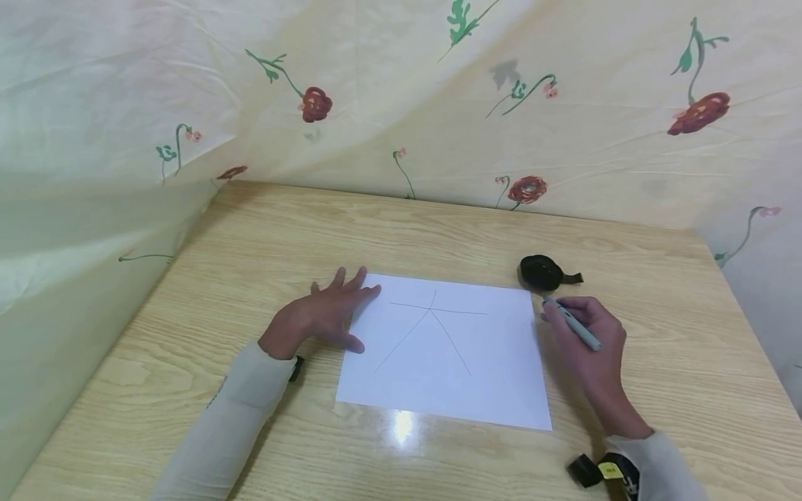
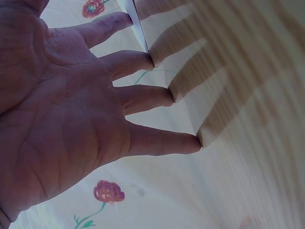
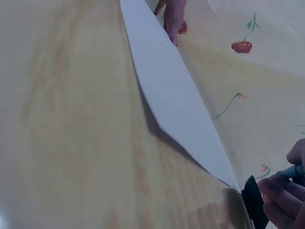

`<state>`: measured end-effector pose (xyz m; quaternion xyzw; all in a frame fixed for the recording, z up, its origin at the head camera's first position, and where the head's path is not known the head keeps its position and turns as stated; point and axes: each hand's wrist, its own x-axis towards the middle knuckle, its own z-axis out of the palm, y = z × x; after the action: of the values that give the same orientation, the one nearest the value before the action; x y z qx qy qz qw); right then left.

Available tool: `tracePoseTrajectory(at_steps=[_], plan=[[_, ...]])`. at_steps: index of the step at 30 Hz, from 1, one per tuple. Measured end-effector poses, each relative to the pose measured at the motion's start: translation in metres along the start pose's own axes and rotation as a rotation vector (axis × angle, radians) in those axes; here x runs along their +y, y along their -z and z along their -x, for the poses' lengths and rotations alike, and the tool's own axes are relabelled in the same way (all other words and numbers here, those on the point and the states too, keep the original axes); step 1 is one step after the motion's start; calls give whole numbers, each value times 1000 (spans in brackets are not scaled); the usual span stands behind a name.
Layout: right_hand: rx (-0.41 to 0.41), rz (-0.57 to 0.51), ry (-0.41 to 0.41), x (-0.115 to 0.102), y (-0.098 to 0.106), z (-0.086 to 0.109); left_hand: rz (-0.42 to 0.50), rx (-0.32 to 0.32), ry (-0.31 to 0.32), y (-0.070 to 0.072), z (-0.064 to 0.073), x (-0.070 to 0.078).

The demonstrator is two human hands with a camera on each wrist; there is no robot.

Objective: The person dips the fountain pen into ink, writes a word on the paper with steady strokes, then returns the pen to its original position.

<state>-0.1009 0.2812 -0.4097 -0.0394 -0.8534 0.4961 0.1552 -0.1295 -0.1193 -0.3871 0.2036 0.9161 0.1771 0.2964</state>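
Observation:
A white sheet of paper [image 1: 438,390] lies on the wooden table. Thin lines on it cross near its upper middle: a short upright one, a long level one and two slanting downward. My left hand [image 1: 332,309] rests at the sheet's left edge with fingers spread; in the left wrist view the left hand [image 2: 71,105] touches the surface with its fingertips. Beyond the sheet's right edge, my right hand [image 1: 592,341] holds a grey-green pen [image 1: 579,327] between thumb and fingers. The right wrist view catches part of the right hand [image 3: 286,198] and the pen [image 3: 289,171].
A black rounded thing with a short tab [image 1: 541,273] lies by the sheet's top right corner, close to the pen's tip. Flower-printed cloth [image 1: 388,90] hangs behind the wooden table [image 1: 301,223] and along its left side.

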Motion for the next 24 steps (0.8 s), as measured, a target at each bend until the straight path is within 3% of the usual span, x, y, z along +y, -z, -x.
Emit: tracePoseTrajectory(at_steps=[7,12,17,20,24], plan=[[137,43,61,9,5,-11,0,-1,6,0,0,1],[235,-9,113,8,7,-17,9,-1,2,0,1,1],[293,-99,122,-8,10,-16,18,-2,0,1,2,1],[304,-102,102,-6,11,-18,18,-2,-3,1,2,1],[288,-43,12,10,12,-23,15,-4,-4,2,2,1]])
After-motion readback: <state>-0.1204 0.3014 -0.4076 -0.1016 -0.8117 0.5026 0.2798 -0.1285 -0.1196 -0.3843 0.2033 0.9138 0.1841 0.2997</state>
